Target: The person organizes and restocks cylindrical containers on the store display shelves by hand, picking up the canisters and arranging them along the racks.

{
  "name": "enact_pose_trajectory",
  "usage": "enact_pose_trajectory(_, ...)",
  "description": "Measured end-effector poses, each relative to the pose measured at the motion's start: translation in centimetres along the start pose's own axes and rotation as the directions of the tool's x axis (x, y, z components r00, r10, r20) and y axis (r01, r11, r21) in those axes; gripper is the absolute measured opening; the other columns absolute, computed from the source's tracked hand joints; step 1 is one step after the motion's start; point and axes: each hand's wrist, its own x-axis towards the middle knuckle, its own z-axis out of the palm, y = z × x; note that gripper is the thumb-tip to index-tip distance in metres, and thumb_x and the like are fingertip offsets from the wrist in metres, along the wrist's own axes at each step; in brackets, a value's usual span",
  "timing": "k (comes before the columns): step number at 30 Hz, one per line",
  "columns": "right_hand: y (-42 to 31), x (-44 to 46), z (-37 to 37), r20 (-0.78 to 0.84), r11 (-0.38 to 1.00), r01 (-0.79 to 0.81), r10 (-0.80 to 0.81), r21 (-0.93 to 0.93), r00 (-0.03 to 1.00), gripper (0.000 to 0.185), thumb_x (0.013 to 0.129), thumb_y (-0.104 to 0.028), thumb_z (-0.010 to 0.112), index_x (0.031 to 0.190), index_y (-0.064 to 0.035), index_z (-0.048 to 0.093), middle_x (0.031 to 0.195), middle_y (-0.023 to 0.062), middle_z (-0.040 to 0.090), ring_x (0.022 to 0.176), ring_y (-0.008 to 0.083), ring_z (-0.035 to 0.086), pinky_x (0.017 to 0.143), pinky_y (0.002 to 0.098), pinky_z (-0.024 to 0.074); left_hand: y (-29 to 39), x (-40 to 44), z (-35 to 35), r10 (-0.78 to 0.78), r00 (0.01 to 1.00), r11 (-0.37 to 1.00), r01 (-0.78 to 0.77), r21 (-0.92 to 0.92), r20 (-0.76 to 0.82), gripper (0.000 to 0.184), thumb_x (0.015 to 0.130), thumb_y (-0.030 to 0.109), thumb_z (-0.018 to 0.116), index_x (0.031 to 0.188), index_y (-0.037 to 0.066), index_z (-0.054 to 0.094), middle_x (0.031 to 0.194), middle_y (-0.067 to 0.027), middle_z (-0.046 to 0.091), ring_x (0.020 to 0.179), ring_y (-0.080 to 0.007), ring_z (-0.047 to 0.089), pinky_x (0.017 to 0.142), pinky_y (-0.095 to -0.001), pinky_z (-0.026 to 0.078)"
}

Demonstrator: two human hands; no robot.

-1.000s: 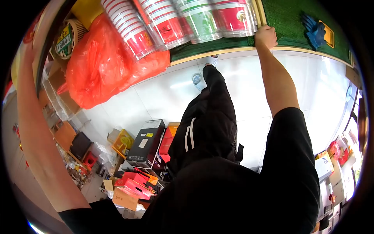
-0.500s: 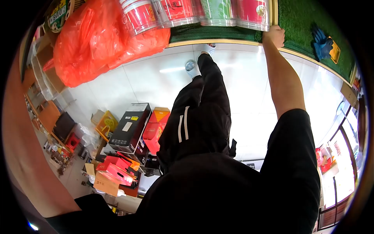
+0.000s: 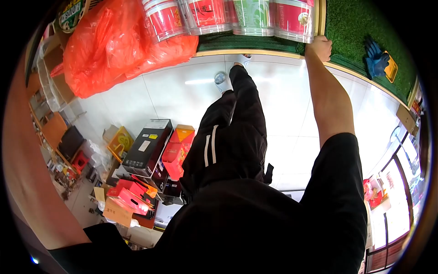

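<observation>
My right hand (image 3: 320, 48) is closed around the wooden edge strip (image 3: 348, 71) of a surface covered in green artificial turf (image 3: 353, 34). Just left of it, several clear plastic canisters with red, green and pink labels stand in a row, the nearest being a pink-labelled canister (image 3: 292, 20). Farther right on the turf lie a blue glove (image 3: 377, 61) and a yellow object (image 3: 391, 67) partly against it. My left forearm (image 3: 34, 182) runs up the left edge of the view; the left hand itself is out of sight.
A large red plastic bag (image 3: 114, 45) bulges over the turf's left side. Beside my legs on the tiled floor (image 3: 287, 109) are a black box (image 3: 148, 146), a red box (image 3: 177, 153), a yellow stool (image 3: 121, 143) and cartons. A cardboard box (image 3: 61, 68) stands behind the bag.
The view has shifted slightly. My right hand keeps its place at the wooden edge strip; the canisters and glove stay where they were.
</observation>
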Motion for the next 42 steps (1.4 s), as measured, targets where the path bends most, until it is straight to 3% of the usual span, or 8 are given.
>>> enact_pose_trajectory(10,0.6,0.6,1.4,-0.091,1.000,0.007,-0.006,0.015,0.996,0.041,0.088,-0.028,0.033,0.102,-0.0026,0.062,0.104,0.0151,0.065,0.099,0.0337,0.059,0.090,0.0463,0.0370,0.0,-0.8,1.2,-0.013,1.000,1.000,0.013,0.004,0.004,0.050,0.088,0.044,0.052,0.122,0.009,0.058,0.120,-0.0122,0.058,0.112,-0.0257,0.053,0.094,-0.0395,0.040)
enact_pose_trajectory(21,1.0,0.0,1.2,-0.066,0.998,0.035,-0.032,0.053,0.997,0.042,0.089,-0.029,0.033,0.104,-0.0024,0.061,0.107,0.0153,0.064,0.101,0.0331,0.057,0.091,0.0460,0.0361,0.2,-1.2,1.8,-0.020,1.000,1.000,0.020,0.015,0.012,0.049,0.087,0.044,0.052,0.121,0.009,0.058,0.118,-0.0129,0.059,0.110,-0.0266,0.053,0.093,-0.0397,0.040)
enact_pose_trajectory(42,0.7,0.4,1.5,-0.122,0.994,0.060,-0.049,0.094,0.991,0.037,0.091,-0.026,0.033,0.095,-0.0019,0.061,0.097,0.0155,0.065,0.092,0.0343,0.057,0.087,0.0454,0.0369,0.9,-3.2,1.3,-0.075,0.997,0.996,0.075,0.043,0.002,0.046,0.087,0.042,0.052,0.119,0.009,0.059,0.114,-0.0143,0.060,0.106,-0.0283,0.055,0.090,-0.0400,0.042)
